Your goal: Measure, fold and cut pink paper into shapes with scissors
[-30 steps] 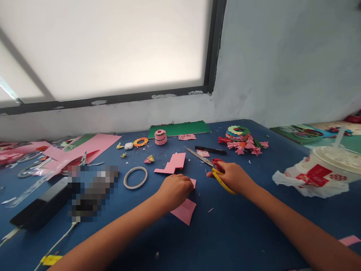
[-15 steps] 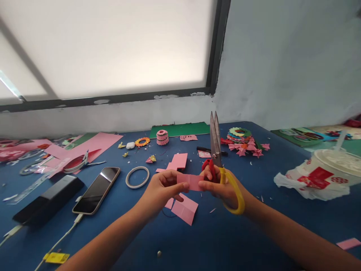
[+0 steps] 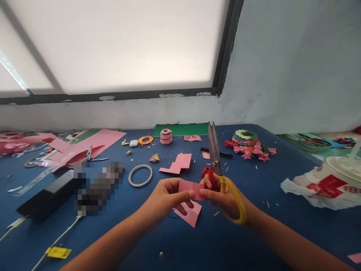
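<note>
A small creased piece of pink paper is stretched between my two hands. My left hand pinches its left end between thumb and fingers. At its right end, my right hand grips the paper with thumb and fingertip while also holding scissors. The scissors have one red and one yellow handle loop, and their blades point up and away from the paper, slightly apart. Under my left hand lies another pink paper piece, partly hidden by the fingers. Further back rests a folded pink paper piece.
A tape roll and a black box-shaped device lie to the left, beside a pixelated patch. Pink sheets are behind. Paper rings and pink paper stars stand at the back. A bagged cup is at right.
Both hands, with the paper and scissors, sit slightly lower in the view. The paper now tilts down to the right. The surroundings have shifted a little rightward as the camera turned.
</note>
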A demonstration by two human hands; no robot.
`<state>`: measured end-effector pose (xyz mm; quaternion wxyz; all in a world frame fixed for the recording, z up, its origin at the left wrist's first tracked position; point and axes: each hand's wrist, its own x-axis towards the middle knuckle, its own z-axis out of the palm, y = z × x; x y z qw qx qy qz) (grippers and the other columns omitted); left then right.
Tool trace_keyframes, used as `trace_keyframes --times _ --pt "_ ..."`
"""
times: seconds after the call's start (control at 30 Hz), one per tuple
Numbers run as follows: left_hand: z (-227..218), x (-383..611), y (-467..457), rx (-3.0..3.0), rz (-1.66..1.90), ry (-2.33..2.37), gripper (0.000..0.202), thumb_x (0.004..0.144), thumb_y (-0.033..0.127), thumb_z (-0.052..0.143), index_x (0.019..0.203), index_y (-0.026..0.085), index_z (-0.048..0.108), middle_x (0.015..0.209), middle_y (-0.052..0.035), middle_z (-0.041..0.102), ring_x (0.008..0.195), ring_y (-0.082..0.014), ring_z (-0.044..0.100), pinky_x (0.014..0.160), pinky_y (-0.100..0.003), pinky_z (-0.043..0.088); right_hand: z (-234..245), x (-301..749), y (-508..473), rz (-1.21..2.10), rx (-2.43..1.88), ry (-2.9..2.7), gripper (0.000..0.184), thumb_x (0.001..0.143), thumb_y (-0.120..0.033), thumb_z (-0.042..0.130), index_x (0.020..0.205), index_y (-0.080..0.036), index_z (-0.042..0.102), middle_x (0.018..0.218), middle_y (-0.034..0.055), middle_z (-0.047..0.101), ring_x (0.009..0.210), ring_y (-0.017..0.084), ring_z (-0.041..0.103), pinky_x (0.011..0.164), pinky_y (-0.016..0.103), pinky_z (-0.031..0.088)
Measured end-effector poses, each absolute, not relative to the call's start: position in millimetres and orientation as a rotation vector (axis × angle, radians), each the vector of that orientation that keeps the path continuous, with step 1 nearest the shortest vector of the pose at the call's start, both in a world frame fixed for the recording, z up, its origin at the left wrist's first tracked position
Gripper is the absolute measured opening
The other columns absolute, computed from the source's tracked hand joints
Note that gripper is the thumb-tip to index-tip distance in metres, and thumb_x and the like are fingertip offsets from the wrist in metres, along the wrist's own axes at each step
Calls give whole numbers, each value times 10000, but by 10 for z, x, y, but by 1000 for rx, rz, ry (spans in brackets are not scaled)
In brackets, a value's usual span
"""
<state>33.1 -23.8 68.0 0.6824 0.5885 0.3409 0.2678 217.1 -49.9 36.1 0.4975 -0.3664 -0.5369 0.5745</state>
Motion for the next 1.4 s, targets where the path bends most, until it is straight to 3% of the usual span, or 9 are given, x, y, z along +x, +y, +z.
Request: trace_keyframes --times 0.27,0.4,0.53,0.67,0.83,1.03,1.27,1.4 --pt "677 319 -219 1412 547 816 253 713 375 677 683 143 580 585 15 583 525 -90 535 506 -198 429 267 2159 -485 1332 -881 -1239 353 692 -335 707 676 -205 379 651 -38 483 535 94 429 480 230 323" --pt "722 131 -6 1972 423 981 245 740 412 631 794 173 641 801 -24 631 697 -145 564 611 -251 425 276 2189 -448 1285 -945 -1222 373 667 -326 733 659 -196 384 669 -31 506 570 95 458 553 245 371" --pt "617 -46 211 2268 167 1122 351 655 375 697 960 215 630 1017 -43 602 914 -225 534 719 -297 405 262 2255 -403 1267 -1008 -1238 399 649 -361 741 657 -199 376 660 -29 514 546 94 451 525 245 357" --pt "463 -61 288 2242 29 1065 416 567 294 751 949 196 620 906 -20 598 805 -203 550 638 -260 387 256 2279 -403 1278 -999 -1267 408 650 -377 737 655 -200 369 643 -35 501 537 91 434 498 237 329" --pt "396 -35 316 2182 -39 1029 230 573 267 737 745 176 614 707 17 573 658 -159 535 535 -221 342 264 2269 -436 1320 -995 -1286 419 631 -387 741 644 -198 367 626 -40 480 504 77 399 445 222 279" --pt "339 -89 380 2155 16 1097 421 543 264 749 930 187 602 801 7 587 688 -165 547 546 -226 360 231 2272 -443 1373 -922 -1222 408 655 -365 715 664 -206 339 632 -54 472 418 42 310 382 203 215" --pt "354 -129 448 2075 -9 1046 144 593 239 705 675 168 609 646 14 650 634 -166 602 513 -215 357 321 2278 -463 1373 -844 -1181 437 631 -371 720 645 -208 316 606 -70 431 386 33 314 366 186 231" --pt "408 -122 447 2073 87 1051 184 617 273 705 741 163 625 687 -5 665 672 -177 612 559 -230 388 349 2295 -464 1390 -832 -1203 438 634 -377 720 644 -208 316 601 -75 420 373 28 309 360 183 224"
